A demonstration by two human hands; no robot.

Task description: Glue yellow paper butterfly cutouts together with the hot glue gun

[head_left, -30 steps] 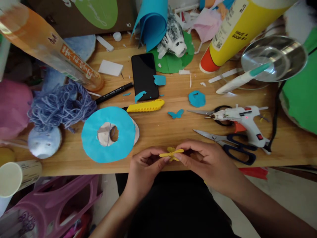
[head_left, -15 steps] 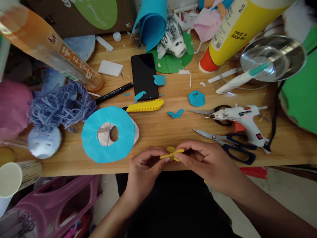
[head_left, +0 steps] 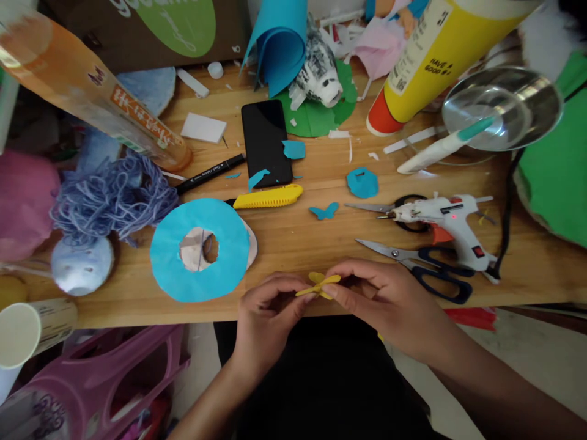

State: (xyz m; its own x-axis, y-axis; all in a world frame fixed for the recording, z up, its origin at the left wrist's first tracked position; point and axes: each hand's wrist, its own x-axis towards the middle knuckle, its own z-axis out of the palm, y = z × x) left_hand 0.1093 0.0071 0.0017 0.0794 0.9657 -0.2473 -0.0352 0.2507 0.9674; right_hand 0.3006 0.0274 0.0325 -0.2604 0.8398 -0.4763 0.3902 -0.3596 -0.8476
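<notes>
A small yellow paper cutout [head_left: 318, 285], with petal- or wing-like parts folded up, is held over the table's front edge. My left hand [head_left: 270, 315] pinches its left side between thumb and fingers. On its other side, my right hand [head_left: 383, 299] grips it the same way. Beyond the hands lies a blue paper butterfly [head_left: 324, 211]. Left of them rests a blue paper ring [head_left: 169, 269] over a pale disc. Navy-handled scissors [head_left: 424, 266] lie to the right, close to my right hand, with their blades pointing left.
A white glue gun [head_left: 452, 214] lies on a second pair of scissors. A yellow cutter [head_left: 268, 197], a black phone [head_left: 266, 140] and blue scraps [head_left: 362, 183] are farther back. Blue-violet yarn [head_left: 114, 198], an orange bottle [head_left: 92, 79], a yellow cup [head_left: 426, 67] and a metal bowl [head_left: 550, 110] stand around.
The view has shifted very slightly. Both hands keep the same grip on the yellow paper cutout, and nothing on the table has moved.
</notes>
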